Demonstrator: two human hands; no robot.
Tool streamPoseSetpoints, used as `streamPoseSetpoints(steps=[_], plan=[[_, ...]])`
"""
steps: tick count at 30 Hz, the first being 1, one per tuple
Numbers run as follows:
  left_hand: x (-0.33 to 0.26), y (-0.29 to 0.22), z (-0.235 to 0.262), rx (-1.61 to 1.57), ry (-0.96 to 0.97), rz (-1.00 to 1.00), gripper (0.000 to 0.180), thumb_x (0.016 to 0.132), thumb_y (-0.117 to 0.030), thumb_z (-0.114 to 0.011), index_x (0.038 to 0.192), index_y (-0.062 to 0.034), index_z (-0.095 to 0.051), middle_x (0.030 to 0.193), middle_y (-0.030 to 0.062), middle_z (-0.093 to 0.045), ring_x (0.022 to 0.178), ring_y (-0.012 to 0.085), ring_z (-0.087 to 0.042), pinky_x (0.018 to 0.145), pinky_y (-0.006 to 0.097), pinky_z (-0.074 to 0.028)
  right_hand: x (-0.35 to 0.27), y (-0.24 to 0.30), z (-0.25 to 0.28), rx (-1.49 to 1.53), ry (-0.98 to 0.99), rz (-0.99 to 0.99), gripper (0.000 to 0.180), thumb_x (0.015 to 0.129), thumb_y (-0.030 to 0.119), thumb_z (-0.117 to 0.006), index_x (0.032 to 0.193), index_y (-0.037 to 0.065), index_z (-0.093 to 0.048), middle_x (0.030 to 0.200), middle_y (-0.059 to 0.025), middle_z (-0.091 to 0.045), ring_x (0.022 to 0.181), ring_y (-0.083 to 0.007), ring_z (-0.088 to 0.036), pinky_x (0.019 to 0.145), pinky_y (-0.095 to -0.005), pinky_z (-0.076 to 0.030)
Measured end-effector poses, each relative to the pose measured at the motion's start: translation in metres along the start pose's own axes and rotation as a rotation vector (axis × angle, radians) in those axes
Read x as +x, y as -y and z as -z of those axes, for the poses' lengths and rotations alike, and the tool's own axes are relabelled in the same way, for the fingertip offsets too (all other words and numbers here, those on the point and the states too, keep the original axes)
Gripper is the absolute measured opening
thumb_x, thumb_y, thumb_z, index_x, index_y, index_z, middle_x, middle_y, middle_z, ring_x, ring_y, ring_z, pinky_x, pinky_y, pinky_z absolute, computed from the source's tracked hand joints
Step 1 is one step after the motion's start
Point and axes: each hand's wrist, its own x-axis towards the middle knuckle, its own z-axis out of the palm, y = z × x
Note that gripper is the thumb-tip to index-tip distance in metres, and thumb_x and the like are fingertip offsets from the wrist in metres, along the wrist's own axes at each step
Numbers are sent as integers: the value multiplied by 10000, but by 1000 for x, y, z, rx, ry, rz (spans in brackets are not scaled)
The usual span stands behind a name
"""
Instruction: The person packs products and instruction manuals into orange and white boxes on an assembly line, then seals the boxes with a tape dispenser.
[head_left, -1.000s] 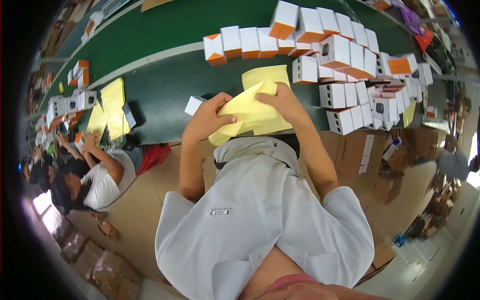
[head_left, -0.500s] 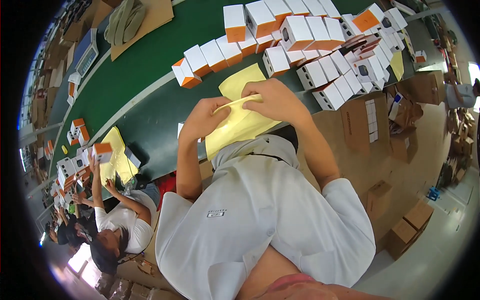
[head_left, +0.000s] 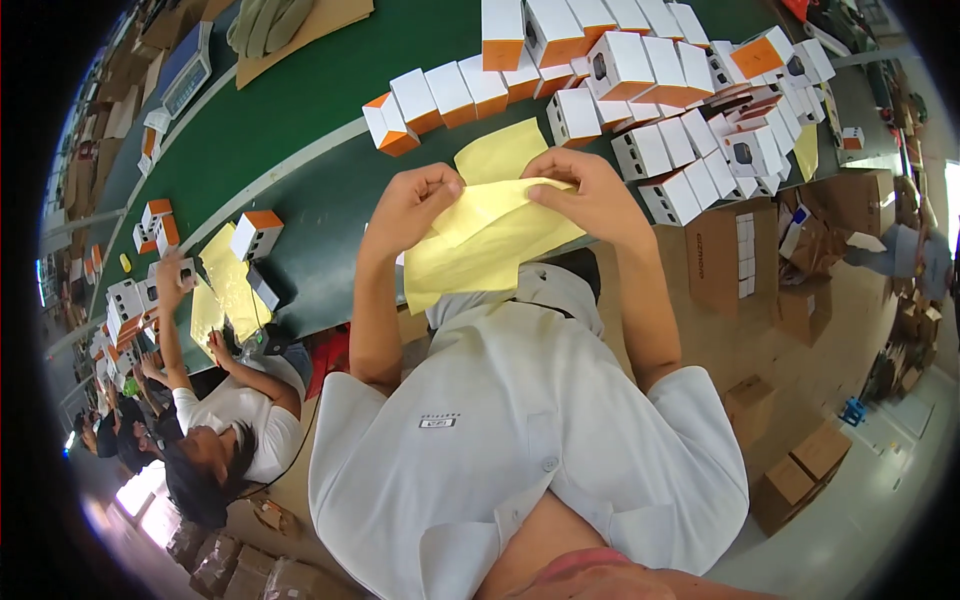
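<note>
A thin, limp yellow sheet (head_left: pixel 490 250) hangs stretched between my two hands at the table's near edge, in front of my waist. My left hand (head_left: pixel 410 205) pinches its upper edge at the left, thumb against curled fingers. At the right, my right hand (head_left: pixel 592 195) grips the same edge between thumb and fingers. More yellow material (head_left: pixel 500 150) shows just beyond the held edge, over the dark green table (head_left: pixel 330 225). Whether it is a separate piece cannot be told. The lower part of the held sheet droops over my lap.
Rows of white and orange boxes (head_left: pixel 440 95) stand beyond my hands, with a dense pile (head_left: pixel 690 140) to the right. At left a co-worker (head_left: pixel 265 405) handles similar boxes near yellow sheets (head_left: pixel 240 290). Cardboard cartons (head_left: pixel 716 255) stand on the floor at right.
My hands have moved apart, widening the span of yellow sheet between them. The co-worker's box now stands on the table and that person's hand has moved left.
</note>
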Motion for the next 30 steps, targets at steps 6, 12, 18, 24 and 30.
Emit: streamPoseSetpoints(steps=[6,12,18,24,30], plan=[[6,-6,1,507,-110,-259,98,878,-148,-634,896,-54,-619,848,14,-622,828,159,-576,749,283,-437,-1,5,-11,-101,-120,-98,191,813,130,-677,922,-27,-672,806,-100,-688,702,-120,-605,699,-258,-489],[-5,-37,-19,681,-185,-414,283,709,-206,-757,939,-83,-647,982,63,-651,1014,264,-575,870,370,-418,-2,1,-19,-119,-172,-27,134,834,96,-661,881,-29,-655,733,-21,-629,657,-50,-520,596,-225,-428],[2,-29,-21,519,-162,-210,221,704,-187,-762,851,-43,-681,793,126,-674,741,292,-627,699,347,-481,-1,2,-23,-154,-209,-79,131,814,94,-669,886,-15,-654,789,-46,-645,728,-108,-575,654,-260,-452],[2,-24,-22,542,-190,-182,165,726,-168,-747,809,-43,-679,685,84,-646,635,253,-599,617,322,-457,4,10,-30,-664,-386,460,160,748,103,-693,900,66,-659,903,-89,-645,952,-267,-609,819,-383,-457],[0,-32,-26,536,-214,-238,182,720,-171,-752,796,-32,-664,715,92,-640,635,251,-574,591,322,-427,3,20,-38,-594,-222,331,131,754,87,-701,865,37,-650,871,-87,-633,854,-271,-600,757,-366,-474]])
